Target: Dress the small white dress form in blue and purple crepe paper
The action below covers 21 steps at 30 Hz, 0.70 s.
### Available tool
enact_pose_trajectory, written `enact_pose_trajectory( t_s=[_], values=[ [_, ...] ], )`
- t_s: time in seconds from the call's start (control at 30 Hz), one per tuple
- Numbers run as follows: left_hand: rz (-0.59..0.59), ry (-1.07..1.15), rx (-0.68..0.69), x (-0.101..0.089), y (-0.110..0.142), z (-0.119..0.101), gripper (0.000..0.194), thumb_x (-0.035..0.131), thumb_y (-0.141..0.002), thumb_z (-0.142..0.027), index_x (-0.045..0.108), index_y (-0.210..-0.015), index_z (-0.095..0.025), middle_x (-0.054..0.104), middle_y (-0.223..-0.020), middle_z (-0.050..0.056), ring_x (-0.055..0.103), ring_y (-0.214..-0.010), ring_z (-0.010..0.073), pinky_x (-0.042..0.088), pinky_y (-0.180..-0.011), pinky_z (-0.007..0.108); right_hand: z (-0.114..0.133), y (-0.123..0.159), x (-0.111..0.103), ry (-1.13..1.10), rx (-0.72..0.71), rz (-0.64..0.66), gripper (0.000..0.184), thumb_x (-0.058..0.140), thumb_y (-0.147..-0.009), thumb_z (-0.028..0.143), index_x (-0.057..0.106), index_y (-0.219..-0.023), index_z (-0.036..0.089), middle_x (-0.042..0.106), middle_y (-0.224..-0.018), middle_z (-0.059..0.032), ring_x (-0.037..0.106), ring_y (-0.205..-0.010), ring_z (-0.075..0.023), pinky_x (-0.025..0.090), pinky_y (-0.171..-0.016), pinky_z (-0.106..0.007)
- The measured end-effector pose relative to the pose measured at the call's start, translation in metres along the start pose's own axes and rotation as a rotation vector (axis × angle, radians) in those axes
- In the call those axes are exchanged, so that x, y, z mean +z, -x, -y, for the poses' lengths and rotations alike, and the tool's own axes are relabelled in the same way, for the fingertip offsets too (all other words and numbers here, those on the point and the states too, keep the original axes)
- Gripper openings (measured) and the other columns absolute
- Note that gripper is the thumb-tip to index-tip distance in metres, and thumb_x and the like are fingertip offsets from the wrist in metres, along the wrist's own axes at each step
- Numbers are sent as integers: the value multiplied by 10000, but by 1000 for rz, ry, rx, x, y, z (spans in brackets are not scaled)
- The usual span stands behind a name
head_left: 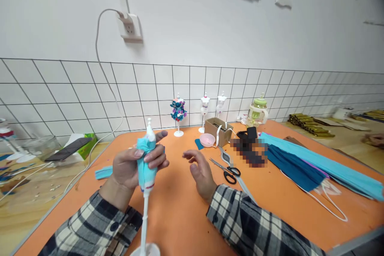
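The left hand [139, 164] grips a blue-wrapped mini mannequin [147, 168]; the right hand [199, 172] hovers empty.

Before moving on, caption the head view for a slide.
Left hand gripping a dress form wrapped in light-blue fabric, empty right hand near the scissors.

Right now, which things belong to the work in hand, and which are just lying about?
Belonging, I'd judge:
mannequin in left hand
its light-blue wrap
scissors
light-blue fabric

Seemingly lying about:
phone
green-lidded bottle
pink bowl
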<state>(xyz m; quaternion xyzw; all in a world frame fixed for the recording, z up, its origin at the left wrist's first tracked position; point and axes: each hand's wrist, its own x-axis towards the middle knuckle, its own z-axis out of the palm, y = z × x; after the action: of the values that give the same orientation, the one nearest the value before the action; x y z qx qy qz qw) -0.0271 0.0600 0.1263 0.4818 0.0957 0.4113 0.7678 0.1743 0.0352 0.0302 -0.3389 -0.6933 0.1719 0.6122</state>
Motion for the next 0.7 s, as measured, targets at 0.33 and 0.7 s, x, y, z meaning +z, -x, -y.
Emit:
enact_pose_trajectory(
  t_s=[0.33, 0.7],
  values=[
    [-24, 387, -461, -35, 51, 108, 392, 719, -720, -360, 668, -1050, -156, 510, -737, -32, 414, -446, 12, 606, -701, 258, 14, 4, -18, -63, -57, 383, 511, 474, -984, 480, 404, -1451, 283, 319, -1609, -111, 371, -1457, -243, 427, -1100, -442],
    [25, 477, -492, -32, 51, 106, 227, 679, -808, -281, 702, -957, -112, 635, -777, 14, 531, -540, 55, 580, -910, 420, 14, 5, -10, 257, -411, 292, 214, 577, -946, 326, 675, -1108, 225, 711, -1235, -65, 666, -1109, -173, 498, -936, -334]
  ],
)
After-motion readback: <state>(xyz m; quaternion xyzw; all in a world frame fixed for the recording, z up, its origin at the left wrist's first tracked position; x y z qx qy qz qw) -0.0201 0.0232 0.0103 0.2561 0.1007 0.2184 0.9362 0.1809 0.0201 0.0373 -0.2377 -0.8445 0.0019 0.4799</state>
